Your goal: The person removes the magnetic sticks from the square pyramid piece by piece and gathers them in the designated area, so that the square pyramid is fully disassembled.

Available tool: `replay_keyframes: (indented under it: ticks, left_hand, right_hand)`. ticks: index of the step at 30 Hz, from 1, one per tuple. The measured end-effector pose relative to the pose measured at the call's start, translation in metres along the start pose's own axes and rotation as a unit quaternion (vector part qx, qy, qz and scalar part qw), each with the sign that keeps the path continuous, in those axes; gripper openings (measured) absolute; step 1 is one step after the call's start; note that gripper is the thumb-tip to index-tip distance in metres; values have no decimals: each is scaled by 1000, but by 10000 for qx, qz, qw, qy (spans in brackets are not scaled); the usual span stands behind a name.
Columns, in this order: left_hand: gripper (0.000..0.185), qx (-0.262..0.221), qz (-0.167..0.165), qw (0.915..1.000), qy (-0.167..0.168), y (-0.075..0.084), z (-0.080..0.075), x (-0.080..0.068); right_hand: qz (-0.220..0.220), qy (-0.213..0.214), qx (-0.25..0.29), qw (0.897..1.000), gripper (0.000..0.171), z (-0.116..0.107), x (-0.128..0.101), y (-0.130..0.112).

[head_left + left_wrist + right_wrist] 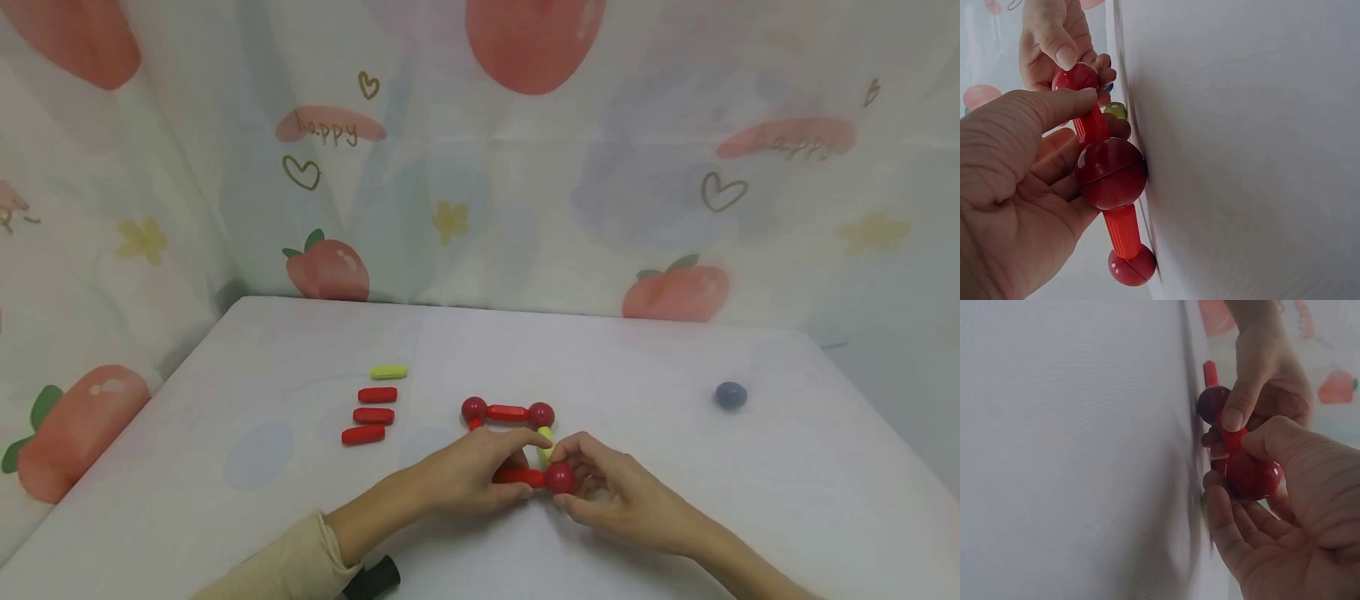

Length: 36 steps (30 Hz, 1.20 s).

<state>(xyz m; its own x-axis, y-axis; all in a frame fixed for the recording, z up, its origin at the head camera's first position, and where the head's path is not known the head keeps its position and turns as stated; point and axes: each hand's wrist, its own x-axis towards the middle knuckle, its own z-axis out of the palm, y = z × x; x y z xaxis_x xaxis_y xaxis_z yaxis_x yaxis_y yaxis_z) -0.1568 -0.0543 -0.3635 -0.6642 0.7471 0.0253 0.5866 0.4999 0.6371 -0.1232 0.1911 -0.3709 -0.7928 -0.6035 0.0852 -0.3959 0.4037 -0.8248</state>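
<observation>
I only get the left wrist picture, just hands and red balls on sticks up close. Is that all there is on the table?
Observer: No. The head view shows three loose red sticks and a yellow-green stick left of the hands.
Visitor: Anything on the other side?
Observer: A blue-grey ball lies alone to the right.
Visitor: What does the red thing look like overall?
Observer: A four-sided frame; the right hand pinches its near corner ball, the left hand its near stick.

soft, even, bright light; wrist views blur up close.
</observation>
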Motion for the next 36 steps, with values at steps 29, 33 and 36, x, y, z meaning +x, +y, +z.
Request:
replay_keyframes:
  ticks: [29, 33, 36]
  left_hand:
    - [47, -42, -51, 10000, 52, -3, -4, -8]
    - [47, -20, -88, 9999, 55, -2, -4, -9]
    - [46, -20, -118, 9999, 41, -2, -4, -9]
  right_hand:
    - [2119, 2123, -2626, 9171, 50, -103, -66, 60]
    - [2547, 2212, -2600, 9047, 55, -122, -74, 77]
    - [2966, 2213, -2412, 8971, 61, -132, -79, 87]
